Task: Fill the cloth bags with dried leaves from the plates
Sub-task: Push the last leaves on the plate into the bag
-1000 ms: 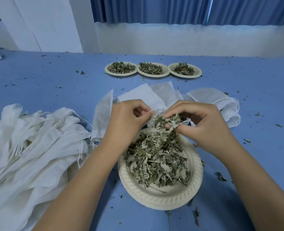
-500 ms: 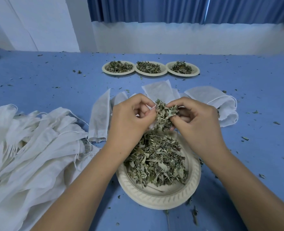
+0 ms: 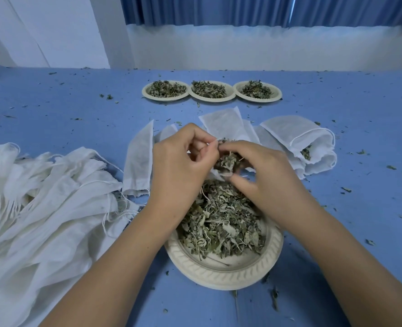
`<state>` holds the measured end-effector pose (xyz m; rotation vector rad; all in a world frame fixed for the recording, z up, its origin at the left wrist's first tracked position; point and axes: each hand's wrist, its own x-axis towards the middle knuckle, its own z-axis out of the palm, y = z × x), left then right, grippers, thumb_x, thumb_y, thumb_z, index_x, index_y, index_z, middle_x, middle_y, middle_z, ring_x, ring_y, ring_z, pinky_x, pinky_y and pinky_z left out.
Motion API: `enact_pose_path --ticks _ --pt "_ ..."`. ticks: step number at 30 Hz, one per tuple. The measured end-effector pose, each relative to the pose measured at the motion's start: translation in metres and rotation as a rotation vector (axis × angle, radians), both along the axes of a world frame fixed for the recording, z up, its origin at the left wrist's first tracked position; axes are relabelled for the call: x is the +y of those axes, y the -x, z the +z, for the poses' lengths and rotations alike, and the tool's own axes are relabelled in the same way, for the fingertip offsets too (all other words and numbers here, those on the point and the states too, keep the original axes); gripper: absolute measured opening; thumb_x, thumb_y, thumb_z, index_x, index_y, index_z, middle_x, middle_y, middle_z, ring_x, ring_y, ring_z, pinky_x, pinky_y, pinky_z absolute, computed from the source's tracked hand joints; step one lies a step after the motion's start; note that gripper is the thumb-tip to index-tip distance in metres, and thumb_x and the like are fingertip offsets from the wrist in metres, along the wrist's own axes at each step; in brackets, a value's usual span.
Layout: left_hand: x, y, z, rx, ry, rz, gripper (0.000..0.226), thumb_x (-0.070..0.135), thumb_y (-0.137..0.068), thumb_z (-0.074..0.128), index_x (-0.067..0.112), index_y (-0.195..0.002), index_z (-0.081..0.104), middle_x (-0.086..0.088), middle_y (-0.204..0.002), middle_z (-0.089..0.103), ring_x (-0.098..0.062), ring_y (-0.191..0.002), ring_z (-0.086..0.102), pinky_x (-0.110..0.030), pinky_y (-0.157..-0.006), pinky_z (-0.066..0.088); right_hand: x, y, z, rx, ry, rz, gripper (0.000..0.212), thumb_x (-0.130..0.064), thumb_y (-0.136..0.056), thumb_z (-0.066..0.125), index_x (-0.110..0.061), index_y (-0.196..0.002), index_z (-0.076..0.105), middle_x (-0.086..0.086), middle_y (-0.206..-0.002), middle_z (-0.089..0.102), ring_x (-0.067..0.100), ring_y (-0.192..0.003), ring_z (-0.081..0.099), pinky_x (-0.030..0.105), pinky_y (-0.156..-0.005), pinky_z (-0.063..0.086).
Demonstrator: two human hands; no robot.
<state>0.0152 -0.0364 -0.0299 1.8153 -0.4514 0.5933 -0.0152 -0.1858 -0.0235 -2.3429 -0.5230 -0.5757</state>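
A cream paper plate (image 3: 223, 274) heaped with dried green leaves (image 3: 221, 223) sits in front of me on the blue table. Above its far edge my left hand (image 3: 181, 166) pinches the mouth of a small white cloth bag (image 3: 219, 172), mostly hidden between my hands. My right hand (image 3: 261, 175) holds a clump of leaves (image 3: 227, 161) at that bag's mouth. Flat white cloth bags (image 3: 223, 123) lie just behind my hands. To the right lie bags with leaves inside (image 3: 313, 142).
Three more plates of dried leaves (image 3: 210, 90) stand in a row at the back. A big pile of white cloth bags with strings (image 3: 42, 208) covers the left side. Leaf crumbs are scattered over the blue table (image 3: 360, 208).
My right hand has carried the clump of leaves from above the plate up and into the bag's mouth. Both hands have moved slightly away from me.
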Motion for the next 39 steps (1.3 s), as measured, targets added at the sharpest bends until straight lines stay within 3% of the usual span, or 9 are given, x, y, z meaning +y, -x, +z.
enact_pose_path --ticks 3,6,11,17,21,25,28,33,39 --pt "0.001 -0.001 0.0 -0.012 0.001 0.015 0.011 0.007 -0.084 0.07 0.016 -0.08 0.068 0.004 -0.062 0.062 -0.008 -0.057 0.058 -0.02 -0.058 0.05 -0.002 0.004 0.005 0.074 -0.149 0.085 0.034 -0.005 -0.078 0.075 -0.014 -0.108 0.063 -0.008 -0.107 0.063 0.003 -0.1 0.058 0.012 -0.089 0.045" --pt "-0.001 0.001 -0.001 -0.003 0.019 -0.025 0.01 0.007 -0.084 0.07 0.015 -0.08 0.068 0.003 -0.063 0.062 -0.008 -0.058 0.058 -0.023 -0.06 0.051 0.003 0.008 0.004 -0.088 -0.256 0.057 0.017 0.008 -0.077 0.069 -0.001 -0.091 0.068 0.004 -0.092 0.066 0.011 -0.087 0.063 0.019 -0.079 0.052" --pt "-0.004 0.005 -0.001 -0.02 0.023 -0.146 0.012 0.01 -0.084 0.069 0.02 -0.08 0.066 0.0 -0.067 0.062 -0.013 -0.059 0.059 -0.031 -0.057 0.053 0.008 0.003 -0.003 -0.226 -0.046 -0.074 0.011 0.013 -0.073 0.068 0.002 -0.075 0.069 0.01 -0.073 0.067 0.023 -0.064 0.061 0.035 -0.062 0.05" --pt "-0.002 0.001 -0.002 -0.019 0.061 -0.054 0.011 0.006 -0.085 0.069 0.015 -0.079 0.067 -0.002 -0.065 0.061 -0.016 -0.06 0.058 -0.03 -0.059 0.051 0.0 0.005 0.003 -0.084 -0.153 0.048 0.025 0.005 -0.075 0.075 -0.001 -0.098 0.067 0.005 -0.096 0.062 0.01 -0.079 0.061 0.016 -0.075 0.055" --pt "-0.002 0.002 0.0 0.002 0.079 -0.06 0.009 0.006 -0.085 0.069 0.013 -0.079 0.067 -0.004 -0.062 0.061 -0.02 -0.058 0.059 -0.031 -0.058 0.051 0.0 0.01 0.006 -0.225 -0.158 0.068 0.005 0.004 -0.079 0.073 0.0 -0.079 0.07 0.007 -0.077 0.064 0.013 -0.067 0.063 0.026 -0.063 0.055" --pt "-0.004 0.005 0.001 0.001 0.056 -0.116 0.013 0.004 -0.084 0.07 0.014 -0.079 0.066 0.001 -0.063 0.061 -0.012 -0.057 0.058 -0.023 -0.056 0.049 0.005 0.012 0.002 -0.242 -0.005 0.031 0.007 0.004 -0.079 0.07 -0.002 -0.075 0.07 0.005 -0.072 0.066 0.019 -0.062 0.06 0.035 -0.058 0.05" --pt "-0.003 0.004 0.001 0.002 0.068 -0.116 0.011 0.004 -0.084 0.069 0.013 -0.079 0.066 0.0 -0.062 0.06 -0.016 -0.056 0.056 -0.024 -0.055 0.049 -0.002 0.011 0.009 -0.279 -0.231 -0.012 0.006 -0.002 -0.082 0.066 -0.002 -0.076 0.065 0.003 -0.074 0.059 0.016 -0.063 0.053 0.031 -0.058 0.045" --pt "-0.005 0.005 0.0 0.008 0.028 -0.136 0.009 0.005 -0.084 0.069 0.013 -0.079 0.067 0.0 -0.066 0.06 -0.01 -0.055 0.054 -0.022 -0.054 0.047 -0.012 0.004 0.008 0.034 -0.38 -0.178 0.016 -0.009 -0.083 0.067 -0.019 -0.094 0.061 -0.006 -0.092 0.053 0.016 -0.076 0.052 0.028 -0.072 0.048" --pt "-0.002 0.004 0.002 0.005 0.026 -0.17 0.012 0.007 -0.084 0.07 0.017 -0.078 0.066 -0.002 -0.065 0.061 -0.018 -0.057 0.058 -0.028 -0.055 0.049 -0.012 0.006 0.014 0.178 -0.417 0.034 0.013 -0.004 -0.079 0.074 -0.013 -0.088 0.069 0.004 -0.087 0.064 0.029 -0.07 0.056 0.038 -0.065 0.05"
